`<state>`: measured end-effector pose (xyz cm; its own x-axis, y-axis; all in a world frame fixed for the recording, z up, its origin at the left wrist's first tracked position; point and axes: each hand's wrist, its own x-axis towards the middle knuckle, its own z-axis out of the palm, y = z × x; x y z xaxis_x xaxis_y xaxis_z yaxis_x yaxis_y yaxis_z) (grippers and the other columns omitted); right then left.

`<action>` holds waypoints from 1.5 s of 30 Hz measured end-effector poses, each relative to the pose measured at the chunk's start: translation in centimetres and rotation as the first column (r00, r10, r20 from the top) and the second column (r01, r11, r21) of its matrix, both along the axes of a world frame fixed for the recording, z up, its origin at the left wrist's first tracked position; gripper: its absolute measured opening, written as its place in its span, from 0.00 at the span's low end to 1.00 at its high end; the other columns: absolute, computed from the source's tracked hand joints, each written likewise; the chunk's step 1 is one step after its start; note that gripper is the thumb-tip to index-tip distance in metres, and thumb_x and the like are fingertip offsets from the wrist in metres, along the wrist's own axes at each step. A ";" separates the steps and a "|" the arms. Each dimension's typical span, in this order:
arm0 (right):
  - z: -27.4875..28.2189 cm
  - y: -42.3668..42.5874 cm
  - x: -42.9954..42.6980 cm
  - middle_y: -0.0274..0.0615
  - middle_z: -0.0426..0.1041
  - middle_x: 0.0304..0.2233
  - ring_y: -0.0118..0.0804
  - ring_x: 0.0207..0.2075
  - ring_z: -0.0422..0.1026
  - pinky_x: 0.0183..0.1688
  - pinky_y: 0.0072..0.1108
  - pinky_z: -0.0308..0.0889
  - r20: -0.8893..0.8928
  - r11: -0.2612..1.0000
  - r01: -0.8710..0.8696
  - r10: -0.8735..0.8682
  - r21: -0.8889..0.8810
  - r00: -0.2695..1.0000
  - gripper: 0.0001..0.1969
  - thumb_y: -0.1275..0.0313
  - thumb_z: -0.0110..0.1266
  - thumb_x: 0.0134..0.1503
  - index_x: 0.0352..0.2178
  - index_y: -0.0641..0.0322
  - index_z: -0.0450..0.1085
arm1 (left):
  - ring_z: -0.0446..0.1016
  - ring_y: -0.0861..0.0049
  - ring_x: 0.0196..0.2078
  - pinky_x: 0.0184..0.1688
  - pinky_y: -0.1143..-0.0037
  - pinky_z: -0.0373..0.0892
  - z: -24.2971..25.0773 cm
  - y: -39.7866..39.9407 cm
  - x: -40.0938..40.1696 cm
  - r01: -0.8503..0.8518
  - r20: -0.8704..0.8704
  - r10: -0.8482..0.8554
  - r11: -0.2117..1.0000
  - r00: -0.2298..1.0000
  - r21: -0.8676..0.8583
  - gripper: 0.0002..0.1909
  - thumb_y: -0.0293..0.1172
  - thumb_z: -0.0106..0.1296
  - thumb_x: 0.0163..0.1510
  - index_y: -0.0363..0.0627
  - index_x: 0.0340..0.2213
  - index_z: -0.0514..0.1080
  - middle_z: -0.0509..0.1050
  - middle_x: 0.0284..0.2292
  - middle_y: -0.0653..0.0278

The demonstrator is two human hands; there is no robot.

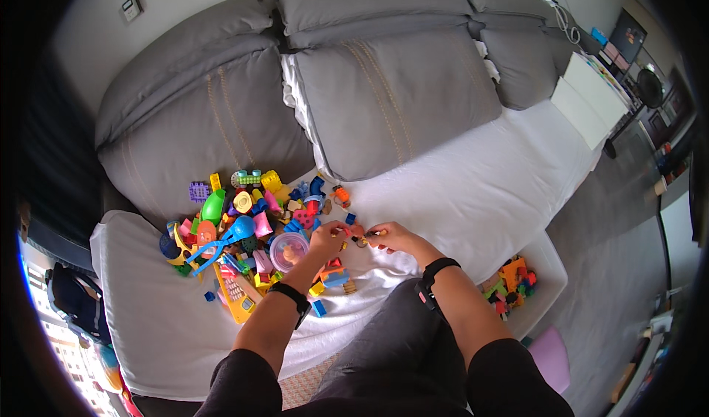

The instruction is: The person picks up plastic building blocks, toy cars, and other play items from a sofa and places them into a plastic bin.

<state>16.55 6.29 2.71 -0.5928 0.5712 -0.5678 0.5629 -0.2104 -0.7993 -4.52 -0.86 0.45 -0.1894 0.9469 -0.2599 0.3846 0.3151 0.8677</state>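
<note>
Both my hands are close together over the white sheet (443, 195), at the right edge of a heap of toys. My left hand (330, 239) has its fingers bent near small pink and yellow pieces; its grip is too small to make out. My right hand (394, 236) pinches a small dark and yellow piece (379, 233). A round clear container with a pink rim (289, 252) lies left of my left wrist. Farther left are a blue scoop tool (241, 227) and a green plastic toy (213, 206). An orange toy (341, 196) lies beyond my hands.
Grey sofa cushions (388, 96) line the back. A white bin (545, 278) with toy bricks stands at the right beside my leg. A yellow board toy (241, 306) and a blue block (319, 308) lie near my left forearm. A white box-like unit (590, 98) stands at the far right.
</note>
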 end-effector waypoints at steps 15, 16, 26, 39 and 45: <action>7.8 -9.1 22.7 0.27 0.70 0.30 0.19 0.29 0.65 0.24 0.12 0.58 -0.398 0.795 0.596 -0.585 -0.111 0.707 0.12 0.61 0.54 0.54 0.37 0.54 0.68 | 0.64 0.83 0.15 0.15 0.82 0.61 10.1 -0.4 23.1 0.317 0.770 -0.061 0.930 0.635 -0.187 0.07 0.34 0.47 0.52 0.45 0.32 0.69 0.67 0.20 0.68; 8.9 -10.1 24.8 0.26 0.70 0.30 0.19 0.30 0.65 0.25 0.12 0.58 -0.367 0.762 0.647 -0.610 -0.030 0.702 0.12 0.62 0.54 0.54 0.37 0.53 0.68 | 0.64 0.80 0.15 0.16 0.80 0.60 10.0 0.0 25.6 0.428 0.805 -0.140 0.891 0.577 -0.151 0.07 0.34 0.48 0.51 0.46 0.32 0.69 0.67 0.20 0.67; 4.3 -16.1 40.7 0.54 0.62 0.51 0.49 0.52 0.62 0.53 0.30 0.58 -0.195 0.361 0.702 -0.792 0.615 0.578 0.24 0.70 0.54 0.50 0.49 0.64 0.62 | 0.67 0.75 0.35 0.35 0.58 0.67 5.7 -0.6 47.7 0.497 0.490 -0.331 0.829 0.806 -0.256 0.24 0.45 0.61 0.42 0.51 0.39 0.66 0.68 0.35 0.65; 1.5 -18.8 42.9 0.50 0.67 0.40 0.47 0.44 0.67 0.46 0.29 0.63 -0.125 0.171 0.408 -0.787 0.897 0.605 0.21 0.77 0.55 0.45 0.43 0.65 0.65 | 0.73 0.77 0.30 0.33 0.78 0.69 4.3 -2.2 52.4 0.625 0.145 -0.630 0.776 0.763 0.082 0.13 0.29 0.59 0.40 0.42 0.31 0.74 0.75 0.28 0.64; 3.7 -17.9 39.5 0.47 0.70 0.37 0.50 0.42 0.68 0.43 0.32 0.64 0.135 0.365 0.344 -0.830 0.865 0.541 0.15 0.70 0.54 0.46 0.38 0.57 0.69 | 0.73 0.76 0.35 0.36 0.77 0.69 2.7 -1.0 49.7 0.682 0.149 -0.681 0.730 0.717 0.048 0.19 0.34 0.61 0.39 0.40 0.35 0.73 0.75 0.31 0.60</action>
<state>56.08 -11.60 6.41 0.3115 0.9399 0.1397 0.8453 -0.2069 -0.4926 45.13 -1.91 3.14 0.5467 0.8024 -0.2393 0.3684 0.0261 0.9293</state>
